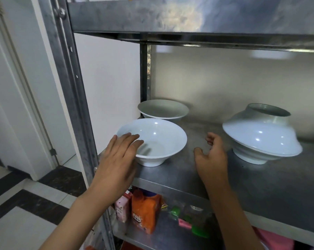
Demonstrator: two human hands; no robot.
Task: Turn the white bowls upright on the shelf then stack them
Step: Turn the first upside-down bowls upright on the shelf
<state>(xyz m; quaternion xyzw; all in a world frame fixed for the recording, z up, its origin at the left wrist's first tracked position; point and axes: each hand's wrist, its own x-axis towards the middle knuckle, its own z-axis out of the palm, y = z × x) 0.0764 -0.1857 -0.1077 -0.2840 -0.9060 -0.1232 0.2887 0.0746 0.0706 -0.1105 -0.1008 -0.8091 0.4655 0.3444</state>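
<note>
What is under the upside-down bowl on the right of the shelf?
The upside-down bowl sits tilted on an upright bowl, rim to rim. Whatever is inside that pair is covered and cannot be seen.

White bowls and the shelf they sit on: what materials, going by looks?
Front upright bowl and the overturned bowl: glossy white, sharp light spots, thick rims; probably glazed ceramic, though melamine can't be ruled out. Shelf: dull grey brushed metal with smudges and blurred reflections; looks like stainless steel.
</note>
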